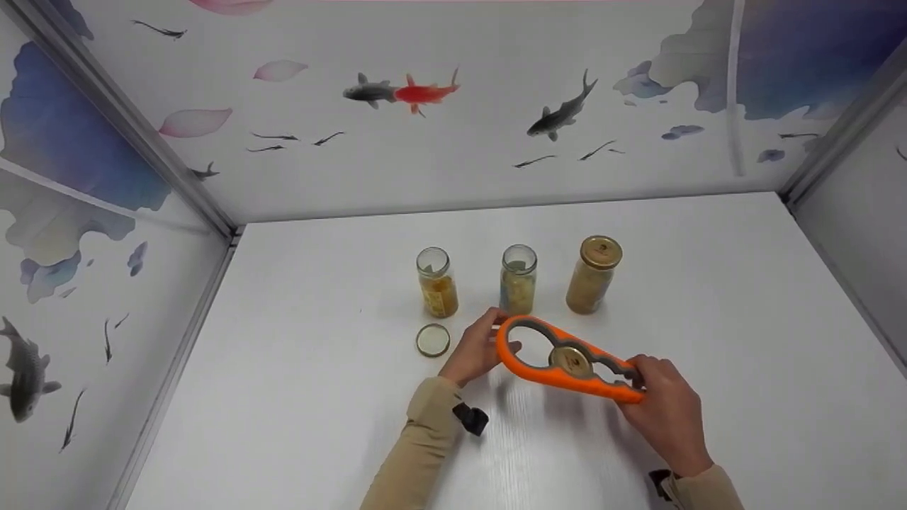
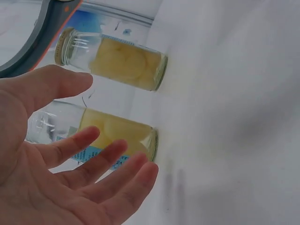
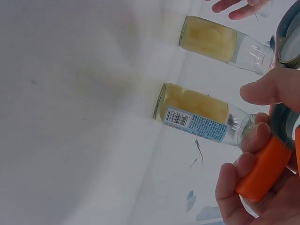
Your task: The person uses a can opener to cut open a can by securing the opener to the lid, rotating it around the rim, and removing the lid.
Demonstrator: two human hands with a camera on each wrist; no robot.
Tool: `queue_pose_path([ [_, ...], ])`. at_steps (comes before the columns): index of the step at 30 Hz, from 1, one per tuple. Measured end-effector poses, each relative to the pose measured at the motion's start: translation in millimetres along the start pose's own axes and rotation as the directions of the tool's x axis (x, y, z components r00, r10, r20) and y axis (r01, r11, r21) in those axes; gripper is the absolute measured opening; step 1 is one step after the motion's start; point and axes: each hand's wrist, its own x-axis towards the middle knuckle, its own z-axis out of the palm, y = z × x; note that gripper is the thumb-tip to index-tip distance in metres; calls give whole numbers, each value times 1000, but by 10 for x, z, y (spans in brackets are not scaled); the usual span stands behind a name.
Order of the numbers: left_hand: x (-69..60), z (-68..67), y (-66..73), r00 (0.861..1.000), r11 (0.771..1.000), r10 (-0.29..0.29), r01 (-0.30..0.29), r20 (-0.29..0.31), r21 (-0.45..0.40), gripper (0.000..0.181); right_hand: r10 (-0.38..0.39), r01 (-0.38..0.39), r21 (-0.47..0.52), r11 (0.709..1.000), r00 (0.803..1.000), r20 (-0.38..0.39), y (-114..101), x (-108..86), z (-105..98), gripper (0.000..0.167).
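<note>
R hand (image 1: 666, 411) gripping orange opener (image 1: 545, 377) near its forked end, fingers curled round the handle; opener held up off white table (image 1: 319, 397), rounded loop end pointing to person's L. Gold lid (image 1: 570, 361) sits in opener's mid gap, btwn the two arms, pale underside seen fr. R wrist view. L hand (image 1: 476, 350) by loop end, fingers spread & loosely bent, palm free; contact w/ opener can't tell. 3 glass jars upright in a row beyond hands: L jar (image 1: 439, 294) uncapped, yellow-orange contents; mid jar (image 1: 519, 290) uncapped, pale yellow contents, just beyond L hand; R jar (image 1: 589, 287) capped in gold, set a bit apart fr. mid jar. Loose lid (image 1: 433, 341) flat on table, pale inside up, just this side of L jar. Tan sleeve (image 1: 414, 450) on L arm, blk wrist piece (image 1: 473, 419) at that wrist, similar at R wrist. Back wall (image 1: 439, 163) printed w/ dark fish (image 1: 560, 117), one red fish (image 1: 425, 93), pink petals (image 1: 196, 122), blue-purple patches in the corners
</note>
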Motion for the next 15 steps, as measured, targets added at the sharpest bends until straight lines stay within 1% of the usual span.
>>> queue_pose_path([
  [2, -13, 37, 2, 1000, 999, 18, -18, 4, -32, 30, -6, 6, 1, 1000, 1000, -4, 2, 4, 1, 32],
  [4, -22, 79, 15, 1000, 997, 16, -14, 19, -73, 29, -9, 9, 1, 1000, 1000, -10, 3, 8, 0, 32],
  [6, -27, 120, 38, 999, 993, -3, 7, 34, -119, 30, -13, 13, -1, 1000, 1000, -18, 2, 13, -2, 32],
  [8, -27, 161, 69, 998, 981, -26, 36, 56, -191, 30, -16, 16, -5, 1000, 1000, -22, -6, 19, -4, 32],
  [9, -30, 179, 85, 997, 969, -31, 46, 68, -242, 30, -16, 16, -5, 1000, 1000, -23, -11, 22, -4, 32],
  [11, -39, 210, 118, 996, 936, -16, 47, 91, -349, 30, -18, 18, -7, 1000, 1000, -23, -24, 30, 1, 32],
  [13, -25, 252, 141, 991, 889, 56, 5, 120, -458, 30, -18, 17, -8, 1000, 1000, -22, -39, 35, 9, 32],
  [14, -16, 273, 150, 987, 870, 93, -18, 128, -493, 30, -17, 17, -8, 1000, 1000, -22, -46, 37, 15, 33],
  [15, -1, 298, 165, 973, 837, 132, -7, 189, -547, 34, -14, 13, -5, 1000, 1000, -20, -50, 40, 22, 33],
])
